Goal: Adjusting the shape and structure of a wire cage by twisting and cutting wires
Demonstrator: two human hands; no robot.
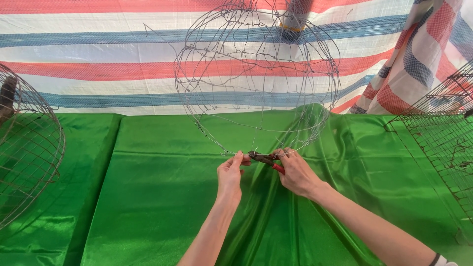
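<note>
Standing upright on the green cloth point(162, 187), a light, springy wire basket frame point(256, 74); left hand point(229, 175) pinches its stiffer bottom rim, right hand point(295, 172) grips red-handled pliers point(266, 159) there.

The round cage point(256, 74) is bare thin metal wire, dull grey, kinked and uneven in places. The pliers point(263, 158) have dark, matt metal jaws and a smooth red plastic-looking grip showing beside the right hand point(295, 172); the left hand point(230, 172) pinches the wire. The desk point(162, 197) is covered in green satin-like cloth, glossy and smooth, with soft folds catching the light. The backdrop point(98, 54) is woven plastic sheeting, striped red, white and blue, slightly shiny. 2 other wire baskets, one on the left point(29, 148) and one on the right point(443, 138), look darker, rusty metal.
</note>
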